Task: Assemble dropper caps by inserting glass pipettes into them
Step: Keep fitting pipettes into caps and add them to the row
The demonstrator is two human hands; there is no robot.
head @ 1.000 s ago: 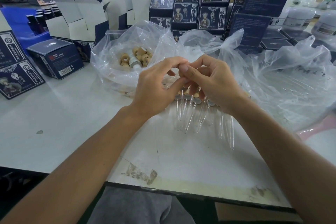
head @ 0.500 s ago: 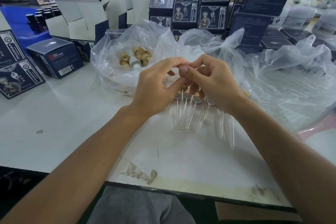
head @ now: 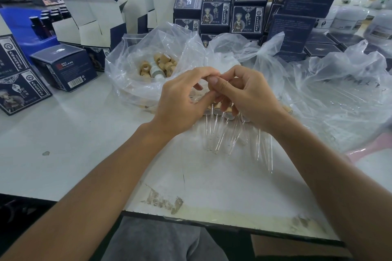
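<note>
Glass pipettes (head: 220, 133), thin and clear, lie in a loose row on the white table (head: 74, 133), each one capped at its far end with a tan, wood-coloured dropper cap (head: 228, 110); their open tips point toward the table's near edge. Just above the capped ends, the left hand (head: 180, 104) and the right hand (head: 246, 95) meet fingertip to fingertip, both with fingers curled inward as if pinching something small between them. What they pinch is hidden by the fingers, and I cannot tell whether it is a cap, a pipette or both. Behind the left hand sits a crumpled clear plastic bag (head: 131, 65) holding loose tan caps (head: 163, 63), a few with white showing at one end. Another clear bag (head: 339, 95) spreads out to the right; long thin clear shapes show faintly through it. Farther back stand dark blue printed boxes (head: 233, 2) in stacks, several open white-lined cartons (head: 95, 21) to the left, and a closed dark blue box (head: 63, 65) lying near the left bag. At the far left is a blue tray (head: 19, 27) with dark bottles (head: 46, 19).
</note>
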